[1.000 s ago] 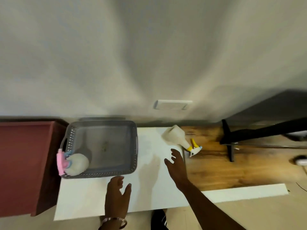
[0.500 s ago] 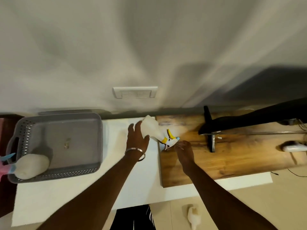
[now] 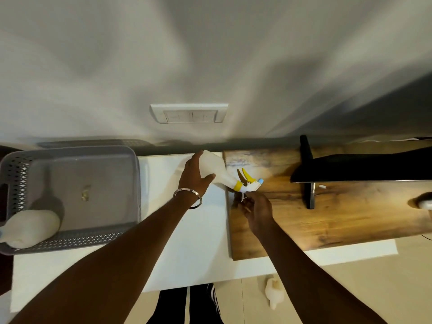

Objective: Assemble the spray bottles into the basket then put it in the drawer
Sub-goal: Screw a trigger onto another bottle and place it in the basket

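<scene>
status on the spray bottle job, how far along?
Done: one bottle lies in the gray basket. In hand: the left hand grips the yellow-trigger bottle on the table while the right hand works at its spray head. Left: basket it; another bottle on the floor; no drawer in view.

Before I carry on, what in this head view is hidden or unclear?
- Bottle in basket: spray head cut off by left frame edge.
- Right hand: fingertips curled under the yellow sprayer; what they pinch is unclear.
- Drawer: not in view.
- Object on floor: too blurred to identify.
</scene>
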The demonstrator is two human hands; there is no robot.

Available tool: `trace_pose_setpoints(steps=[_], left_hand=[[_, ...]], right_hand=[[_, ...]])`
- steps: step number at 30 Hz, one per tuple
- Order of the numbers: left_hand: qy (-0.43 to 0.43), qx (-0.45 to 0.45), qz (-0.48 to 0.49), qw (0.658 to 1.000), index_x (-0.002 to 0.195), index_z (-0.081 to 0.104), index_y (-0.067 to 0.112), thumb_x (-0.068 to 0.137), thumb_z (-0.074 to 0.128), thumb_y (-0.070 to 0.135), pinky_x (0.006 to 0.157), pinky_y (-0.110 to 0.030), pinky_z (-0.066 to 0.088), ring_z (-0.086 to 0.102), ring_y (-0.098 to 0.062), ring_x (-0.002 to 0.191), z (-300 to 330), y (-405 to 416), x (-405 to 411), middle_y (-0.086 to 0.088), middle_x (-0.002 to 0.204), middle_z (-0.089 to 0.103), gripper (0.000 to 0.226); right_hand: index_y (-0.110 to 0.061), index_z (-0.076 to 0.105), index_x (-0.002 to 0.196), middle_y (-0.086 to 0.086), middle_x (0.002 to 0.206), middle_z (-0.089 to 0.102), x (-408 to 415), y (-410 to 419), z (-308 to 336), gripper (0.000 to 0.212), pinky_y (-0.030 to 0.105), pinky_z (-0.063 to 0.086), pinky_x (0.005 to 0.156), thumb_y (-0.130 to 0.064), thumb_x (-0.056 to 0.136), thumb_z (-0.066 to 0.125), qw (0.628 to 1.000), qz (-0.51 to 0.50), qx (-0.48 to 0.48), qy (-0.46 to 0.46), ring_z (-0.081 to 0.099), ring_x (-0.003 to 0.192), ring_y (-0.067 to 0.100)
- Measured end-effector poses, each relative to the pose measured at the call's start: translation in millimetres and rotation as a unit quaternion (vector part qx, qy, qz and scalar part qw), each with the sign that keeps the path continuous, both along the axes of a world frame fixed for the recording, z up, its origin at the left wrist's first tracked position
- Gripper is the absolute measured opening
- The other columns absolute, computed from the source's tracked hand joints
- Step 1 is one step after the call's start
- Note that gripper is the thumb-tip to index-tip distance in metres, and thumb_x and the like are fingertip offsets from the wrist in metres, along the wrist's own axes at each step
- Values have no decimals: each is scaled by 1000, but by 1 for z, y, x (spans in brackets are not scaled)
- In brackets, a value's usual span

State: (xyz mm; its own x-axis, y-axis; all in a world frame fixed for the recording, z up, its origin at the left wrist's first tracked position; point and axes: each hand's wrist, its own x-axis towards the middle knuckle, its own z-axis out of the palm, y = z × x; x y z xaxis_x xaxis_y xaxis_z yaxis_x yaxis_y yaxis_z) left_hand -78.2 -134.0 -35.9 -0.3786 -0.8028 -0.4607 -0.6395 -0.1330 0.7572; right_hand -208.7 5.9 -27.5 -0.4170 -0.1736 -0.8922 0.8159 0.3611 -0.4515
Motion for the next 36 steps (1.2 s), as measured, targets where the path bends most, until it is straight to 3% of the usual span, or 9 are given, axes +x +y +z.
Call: trace_pose_setpoints(steps=[3,5,10,16,19,24,28,31,36], left_hand=[[13,40,14,999,143,31,19,81,71,20,102,-32,38,42,-28,130,4,-4,11,-9,145,41,74],[20,69,42,997,141,32,20,81,71,22,95,-31,40,45,-30,125,9,-4,20,-9,141,43,71],[34,113,112,987,135,34,27,77,75,32,89,-33,46,50,-25,110,35,0,52,-7,132,47,71],[20,121,140,983,132,38,24,74,78,35,92,-37,50,57,-25,107,91,-22,106,-9,128,55,71],[-4,92,122,988,132,41,22,73,78,36,84,-30,45,53,-20,102,120,-47,141,-7,128,56,72],[-54,62,74,994,133,39,18,75,75,39,86,-32,42,52,-27,114,157,-94,204,-9,132,52,72],[-72,84,52,993,137,32,14,77,72,40,93,-37,45,50,-30,118,165,-130,264,-12,135,48,76],[-121,67,20,990,137,36,13,77,69,46,87,-33,43,52,-29,117,166,-152,312,-11,133,51,75],[-119,70,6,990,135,44,9,83,66,41,101,-37,43,52,-29,122,154,-183,385,-12,137,52,64]], right_hand=[[-7,61,121,15,107,70,4,-3,15,28,37,55,88,-4,93,60,997,-12,-70,-6,68,101,26],[-6,60,122,17,111,70,9,-6,28,28,41,54,94,-2,94,59,995,-19,-99,-3,69,103,28],[-4,65,103,16,97,68,34,-11,70,15,38,56,89,3,90,62,992,29,-118,30,71,92,26],[-2,63,99,18,95,71,78,-28,112,13,38,59,87,3,88,67,987,72,-140,13,71,104,36],[-5,63,91,15,90,73,107,-46,130,8,36,60,84,0,88,68,981,92,-170,-5,70,105,38],[-3,63,104,14,97,75,164,-85,156,16,34,62,79,-5,89,69,972,122,-199,-17,74,98,34],[-4,63,103,16,104,75,223,-116,168,15,37,62,83,-6,89,69,971,132,-199,-6,74,97,34],[-2,64,100,18,103,73,274,-137,170,13,35,61,82,-7,89,68,974,142,-174,16,74,93,31],[-5,65,115,17,102,73,358,-176,167,26,33,62,76,-3,90,66,974,149,-165,36,73,96,34]])
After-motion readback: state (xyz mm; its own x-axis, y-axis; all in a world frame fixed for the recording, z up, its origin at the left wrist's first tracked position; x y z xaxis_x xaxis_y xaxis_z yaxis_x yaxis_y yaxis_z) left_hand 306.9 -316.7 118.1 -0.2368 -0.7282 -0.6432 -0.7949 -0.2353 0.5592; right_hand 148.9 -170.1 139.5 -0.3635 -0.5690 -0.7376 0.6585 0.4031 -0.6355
